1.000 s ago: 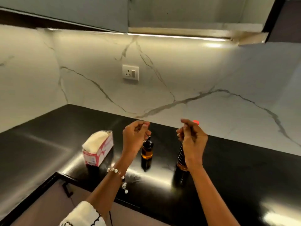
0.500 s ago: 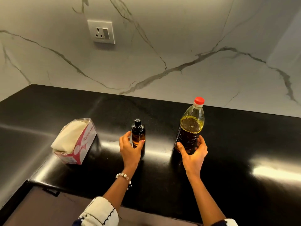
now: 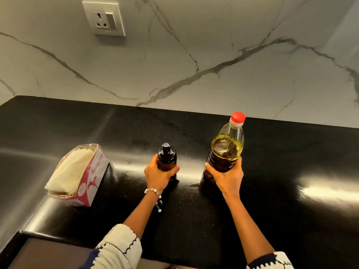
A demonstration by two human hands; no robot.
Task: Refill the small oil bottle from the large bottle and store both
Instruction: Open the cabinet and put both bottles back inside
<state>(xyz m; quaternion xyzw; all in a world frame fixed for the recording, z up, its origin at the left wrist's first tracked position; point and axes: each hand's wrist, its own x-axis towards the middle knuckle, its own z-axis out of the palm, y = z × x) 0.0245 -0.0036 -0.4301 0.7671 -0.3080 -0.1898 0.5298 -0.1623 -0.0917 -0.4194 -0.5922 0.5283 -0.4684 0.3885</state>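
Kitchen corner: a glossy black countertop [image 3: 272, 191] meets a white marble-veined backsplash [image 3: 213, 45], which carries a white wall socket with switch [image 3: 104, 18] at upper left. Strong light reflections lie across the counter surface.

Small oil bottle [image 3: 166, 158]: dark amber glass with a black pump-style cap, standing upright on the counter near its centre, long axis vertical, cap pointing up. The left hand [image 3: 158, 175] grips it from the near side, fingers and thumb curled round the lower body. A beaded bracelet [image 3: 153, 191] sits on that wrist.

Large oil bottle [image 3: 226, 150]: clear plastic with a red screw cap [image 3: 238, 116] in place, partly filled with dark golden oil whose level lies below the shoulder. Its long axis is near vertical, cap pointing up and leaning slightly toward the backsplash. It stands to the right of the small bottle, apart from it with bare counter between. The right hand [image 3: 228, 179] is clamped round its lower body from the near side, thumb on the left flank, fingers on the right.

Whether either base is fully seated on the counter cannot be determined.

A pink-and-white tissue box [image 3: 85, 177] lies on the counter well to the left, white tissue showing at its open top. Cream sleeves with dark stitched trim [image 3: 120, 247] cover both forearms at the lower edge.
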